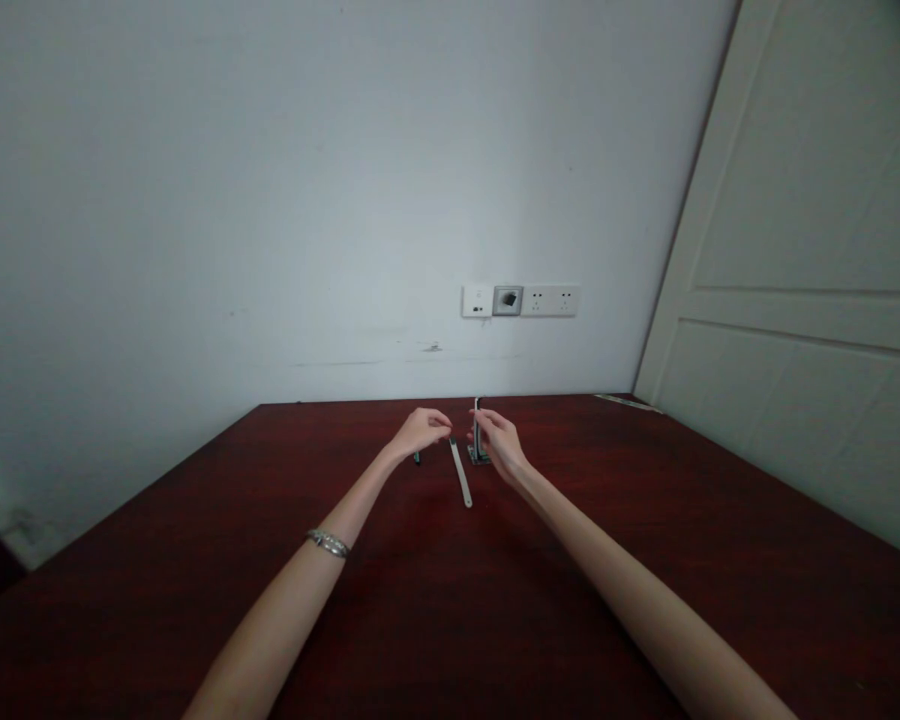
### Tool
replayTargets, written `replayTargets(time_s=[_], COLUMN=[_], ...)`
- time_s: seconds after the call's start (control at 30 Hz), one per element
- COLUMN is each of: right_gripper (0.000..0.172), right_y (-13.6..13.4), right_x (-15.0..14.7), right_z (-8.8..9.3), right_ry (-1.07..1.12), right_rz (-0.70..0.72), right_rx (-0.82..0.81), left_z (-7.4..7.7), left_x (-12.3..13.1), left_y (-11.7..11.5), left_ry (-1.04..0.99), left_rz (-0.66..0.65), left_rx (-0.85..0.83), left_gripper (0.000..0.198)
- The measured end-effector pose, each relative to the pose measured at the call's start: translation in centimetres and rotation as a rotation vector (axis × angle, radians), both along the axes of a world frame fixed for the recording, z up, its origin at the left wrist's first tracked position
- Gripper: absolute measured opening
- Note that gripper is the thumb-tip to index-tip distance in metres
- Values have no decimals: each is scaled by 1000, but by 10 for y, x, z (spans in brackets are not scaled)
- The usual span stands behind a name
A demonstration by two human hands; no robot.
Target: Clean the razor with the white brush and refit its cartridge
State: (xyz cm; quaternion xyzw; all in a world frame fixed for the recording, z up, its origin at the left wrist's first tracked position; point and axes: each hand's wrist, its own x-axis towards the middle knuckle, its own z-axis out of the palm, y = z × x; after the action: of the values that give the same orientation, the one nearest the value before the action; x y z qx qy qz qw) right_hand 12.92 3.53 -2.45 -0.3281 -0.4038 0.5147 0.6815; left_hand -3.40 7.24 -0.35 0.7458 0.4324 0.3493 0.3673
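My left hand point(421, 431) is over the table with thumb and fingers pinched together; what they hold, if anything, is too small to make out. Just by its fingertips is the dark upper end of a flat pale strip point(461, 474), which has a small hole at its near end. A small dark-green object point(418, 458) shows below the left hand, partly hidden. My right hand point(499, 442) has its fingers closed around a thin upright white piece point(477, 425) with a dark edge. That piece stands over a small patterned base point(479, 456), partly covered by the hand.
The dark red-brown table point(435, 620) reaches back to a pale wall point(307, 200) with sockets point(551, 301). A flat pale strip point(628, 403) lies at the table's back right corner, beside a white panelled door point(810, 250).
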Motion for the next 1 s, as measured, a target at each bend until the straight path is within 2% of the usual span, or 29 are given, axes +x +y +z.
replayTargets(time_s=[0.13, 0.27, 0.37, 0.5, 0.6, 0.7, 0.83, 0.9, 1.0], right_gripper=[35, 36, 36, 39, 44, 39, 30, 31, 35], right_y=[-1, -2, -3, -1, 0, -2, -13, -19, -25], right_x=[-1, -3, -5, -3, 3, 9, 4, -3, -13], right_z=[0, -3, -4, -6, -10, -18, -27, -30, -31], right_ry=[-102, -276, -366, -437, -547, -927, -1520, -1684, -1802], right_rz=[-62, -101, -125, -125, -201, -300, -274, -280, -259], right_rx=[47, 120, 185, 206, 201, 176, 133, 132, 94], left_z=[-10, -14, -16, -17, -13, -5, 2, 3, 2], left_x=[5, 11, 15, 14, 7, -1, -9, -10, -11], left_y=[-4, -7, -10, -7, -3, -2, -2, -1, 2], left_ry=[-83, -142, -139, -116, -77, -47, -20, 13, 113], left_rz=[-277, -377, -418, -405, -380, -324, -240, -209, -179], left_rx=[-36, -71, -110, -173, -180, -173, -85, -12, 132], left_gripper=[28, 39, 39, 33, 29, 25, 19, 15, 9])
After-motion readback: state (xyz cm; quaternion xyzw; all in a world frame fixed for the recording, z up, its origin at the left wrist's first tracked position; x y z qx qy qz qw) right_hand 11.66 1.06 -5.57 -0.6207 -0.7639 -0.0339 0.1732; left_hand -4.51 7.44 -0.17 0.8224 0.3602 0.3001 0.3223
